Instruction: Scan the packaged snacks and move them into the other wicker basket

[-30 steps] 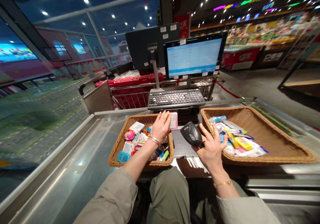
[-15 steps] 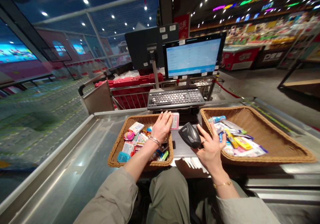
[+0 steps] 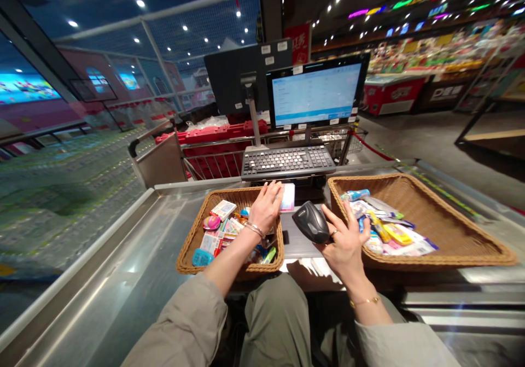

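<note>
Over the right rim of the left wicker basket [image 3: 186, 246], my left hand [image 3: 266, 207] holds a flat white-and-pink package [image 3: 288, 197] by its left side; the thumb is out of sight. My right hand [image 3: 343, 241] has a black barcode scanner [image 3: 310, 222], its head pointing up and left toward the package. The handle and part of the grip are hidden, and some fingers stick out loosely. Small packaged goods, among them a white box [image 3: 223, 209] and a blue case [image 3: 202, 257], fill the left basket beneath my left forearm.
A second wicker basket [image 3: 459, 225] on the right holds several packets, including a yellow one [image 3: 397, 234]. Behind the baskets are a keyboard [image 3: 289, 162] and a lit monitor [image 3: 315, 93]. The metal counter [image 3: 135, 268] runs along the left. A red-railed trolley [image 3: 217, 159] stands beyond.
The package's face, which showed pink print and a barcode-like patch, now looks washed out in bright light. Both hands and the scanner are almost where they were.
</note>
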Action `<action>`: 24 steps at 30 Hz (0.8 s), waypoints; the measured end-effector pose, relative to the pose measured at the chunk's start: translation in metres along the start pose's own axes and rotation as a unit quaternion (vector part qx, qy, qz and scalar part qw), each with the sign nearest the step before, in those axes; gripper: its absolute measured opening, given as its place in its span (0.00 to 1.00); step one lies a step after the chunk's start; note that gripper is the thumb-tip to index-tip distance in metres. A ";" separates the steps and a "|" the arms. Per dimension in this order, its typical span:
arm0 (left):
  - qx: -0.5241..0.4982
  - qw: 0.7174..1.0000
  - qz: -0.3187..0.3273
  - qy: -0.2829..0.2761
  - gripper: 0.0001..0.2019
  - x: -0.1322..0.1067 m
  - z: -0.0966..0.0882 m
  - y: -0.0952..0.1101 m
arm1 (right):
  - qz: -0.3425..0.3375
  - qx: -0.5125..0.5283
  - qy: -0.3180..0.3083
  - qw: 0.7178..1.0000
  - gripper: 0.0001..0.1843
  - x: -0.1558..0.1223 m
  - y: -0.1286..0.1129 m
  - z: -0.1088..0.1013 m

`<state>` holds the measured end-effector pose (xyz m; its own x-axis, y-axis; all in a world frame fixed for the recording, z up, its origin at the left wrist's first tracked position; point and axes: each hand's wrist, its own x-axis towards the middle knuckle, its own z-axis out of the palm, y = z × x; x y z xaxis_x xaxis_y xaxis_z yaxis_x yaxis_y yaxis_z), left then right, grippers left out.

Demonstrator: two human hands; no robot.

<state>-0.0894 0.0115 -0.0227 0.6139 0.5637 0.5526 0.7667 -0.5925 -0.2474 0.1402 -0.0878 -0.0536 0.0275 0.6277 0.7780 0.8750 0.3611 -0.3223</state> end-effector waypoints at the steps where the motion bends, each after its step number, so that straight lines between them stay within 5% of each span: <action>1: -0.001 1.000 0.000 0.000 0.25 0.000 0.000 0.000 | -0.003 0.001 0.000 1.000 0.11 0.000 0.000 0.000; 12: -0.005 1.000 0.000 -0.004 0.26 0.005 -0.003 0.003 | 0.001 -0.019 0.012 1.000 0.18 0.000 0.002 -0.002; 24: -0.022 0.999 0.028 0.022 0.27 0.020 -0.003 0.020 | 0.031 -0.074 0.076 0.994 0.11 0.000 0.015 -0.015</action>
<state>-0.0621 0.0093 -0.0140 0.6469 0.5035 0.5728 0.7211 -0.6483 -0.2445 0.1607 -0.0922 -0.0505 0.1453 0.5304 0.8352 0.9309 0.2126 -0.2970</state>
